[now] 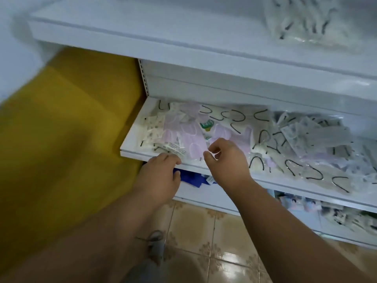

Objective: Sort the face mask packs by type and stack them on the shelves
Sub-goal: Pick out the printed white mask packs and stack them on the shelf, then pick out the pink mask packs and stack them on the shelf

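Several face mask packs lie mixed on the middle white shelf [132,139]. At its left are lilac mask packs [191,139] and white packs with black ear loops [234,117]. My left hand [161,172] is at the shelf's front edge, its bent fingertips touching a clear pack with a printed label [173,149]. My right hand [226,158] hovers over the lilac packs with fingers loosely curled, thumb and forefinger apart, nothing visibly held. Grey-patterned packs [306,135] are heaped to the right.
An upper shelf [142,35] overhangs, with a bundle of packs [306,21] on it at the right. A lower shelf holds blue packs [191,178] and patterned ones [336,217]. A yellow surface [71,119] is at the left, and tiled floor [204,231] lies below.
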`<state>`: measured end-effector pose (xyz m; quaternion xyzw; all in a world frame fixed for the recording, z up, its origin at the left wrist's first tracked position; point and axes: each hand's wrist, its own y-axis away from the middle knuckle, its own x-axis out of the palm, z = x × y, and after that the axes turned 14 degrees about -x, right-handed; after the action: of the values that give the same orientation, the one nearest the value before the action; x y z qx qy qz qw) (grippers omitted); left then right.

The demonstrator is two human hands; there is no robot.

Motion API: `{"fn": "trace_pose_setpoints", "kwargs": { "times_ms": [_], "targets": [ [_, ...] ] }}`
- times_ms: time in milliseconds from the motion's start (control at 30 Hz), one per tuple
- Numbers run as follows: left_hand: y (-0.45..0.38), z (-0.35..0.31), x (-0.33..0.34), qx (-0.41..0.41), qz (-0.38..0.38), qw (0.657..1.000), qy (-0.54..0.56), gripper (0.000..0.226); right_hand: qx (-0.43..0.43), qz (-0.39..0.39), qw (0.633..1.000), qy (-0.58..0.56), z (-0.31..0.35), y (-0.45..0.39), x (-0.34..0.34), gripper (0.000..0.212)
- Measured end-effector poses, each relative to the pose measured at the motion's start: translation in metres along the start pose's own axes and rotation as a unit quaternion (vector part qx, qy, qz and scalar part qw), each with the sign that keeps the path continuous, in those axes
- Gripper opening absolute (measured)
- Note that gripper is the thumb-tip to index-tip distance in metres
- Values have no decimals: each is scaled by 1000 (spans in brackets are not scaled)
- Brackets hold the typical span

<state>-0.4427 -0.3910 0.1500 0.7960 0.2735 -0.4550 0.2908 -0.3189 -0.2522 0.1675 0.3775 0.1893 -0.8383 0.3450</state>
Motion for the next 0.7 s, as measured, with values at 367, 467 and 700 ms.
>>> {"fn": "trace_pose_setpoints", "kwargs": {
  "times_ms": [367,467,700],
  "targets": [
    [-131,43,91,-178,231,916,274,39,314,32,948,-50,-112,-115,141,50],
    [-149,35,113,-242,238,870,358,43,313,3,940,-137,-129,-115,146,8],
    [-149,24,96,-348,273,642,626,26,237,10,882,-408,-79,-57,116,13]
  ]
}}
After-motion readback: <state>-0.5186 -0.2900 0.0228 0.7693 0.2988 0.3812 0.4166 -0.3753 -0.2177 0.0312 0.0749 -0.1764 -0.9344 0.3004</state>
